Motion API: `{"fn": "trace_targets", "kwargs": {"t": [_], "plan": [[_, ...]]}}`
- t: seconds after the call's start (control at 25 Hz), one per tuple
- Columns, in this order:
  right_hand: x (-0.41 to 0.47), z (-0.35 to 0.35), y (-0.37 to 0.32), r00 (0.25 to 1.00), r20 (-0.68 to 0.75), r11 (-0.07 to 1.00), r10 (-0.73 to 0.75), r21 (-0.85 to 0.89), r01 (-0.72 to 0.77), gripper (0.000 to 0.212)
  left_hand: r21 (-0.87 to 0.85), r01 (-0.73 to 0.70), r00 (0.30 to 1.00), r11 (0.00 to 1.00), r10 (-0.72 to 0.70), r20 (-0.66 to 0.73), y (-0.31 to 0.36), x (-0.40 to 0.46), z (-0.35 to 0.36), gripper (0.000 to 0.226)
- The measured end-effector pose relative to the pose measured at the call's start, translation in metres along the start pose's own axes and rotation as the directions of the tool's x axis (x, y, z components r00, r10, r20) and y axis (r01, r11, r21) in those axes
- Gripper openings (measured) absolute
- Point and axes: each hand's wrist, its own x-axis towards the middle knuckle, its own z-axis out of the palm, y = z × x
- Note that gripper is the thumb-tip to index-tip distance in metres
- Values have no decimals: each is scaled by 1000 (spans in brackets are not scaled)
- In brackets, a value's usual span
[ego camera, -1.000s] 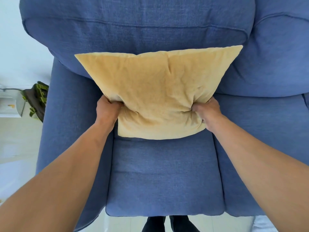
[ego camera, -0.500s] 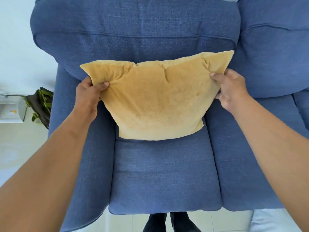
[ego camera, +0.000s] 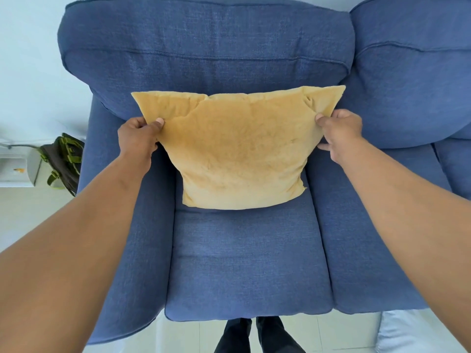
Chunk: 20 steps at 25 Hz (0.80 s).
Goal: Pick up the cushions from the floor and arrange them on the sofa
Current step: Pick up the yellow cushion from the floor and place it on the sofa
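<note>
Bare forearms stretch out from the near edge of the blue woven-fabric sofa (ego camera: 244, 263), past the dark trouser legs (ego camera: 254, 335) standing at its front, to a soft mustard-yellow square cushion (ego camera: 237, 149) propped on the seat against the sofa's backrest. A second ago both hands squeezed the cushion low on its sides; they have since climbed to its upper corners, a sign the placing is done and only the straightening is left. The left hand (ego camera: 139, 135) pinches the upper left edge, thumb pressed on the front face and fingers curled behind. The right hand (ego camera: 340, 129) does the same at the upper right corner, thumb forward, fingers wrapped round the edge. Wrists are level, elbows nearly straight, the arms angled inward toward the cushion. Its lower edge rests on the seat, its top leans on the backrest, corners drawn wide. Beyond the sofa's left arm, a dark bag with green straps (ego camera: 63, 159) sits on the pale floor. No other cushions are in view.
</note>
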Motion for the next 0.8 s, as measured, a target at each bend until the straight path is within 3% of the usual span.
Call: {"fn": "trace_targets", "kwargs": {"t": [0.08,0.16,0.28,0.36,0.48,0.68,0.8], "plan": [[-8,-5,2,1000,-3,999,-29,-31,29,7,61,-5,1000,998,7,-27,-2,-7,-7,46],[-21,-12,7,998,-4,994,-68,-88,67,23,143,-10,998,990,19,-65,-6,-23,-15,62],[-50,-22,19,991,39,961,-130,-241,136,49,275,-41,999,961,48,-16,-10,-66,-20,53],[-70,-28,33,978,105,906,-179,-371,205,54,362,-97,995,927,76,72,-17,-96,-15,44],[-102,-42,51,961,189,810,-199,-520,270,61,462,-251,957,851,146,251,-25,-134,1,48],[-143,-93,86,954,164,588,-252,-757,285,70,505,-584,781,636,270,563,-24,-200,51,62],[-161,-138,108,964,95,549,-247,-806,220,72,481,-735,648,478,286,706,-21,-245,84,67]]}}
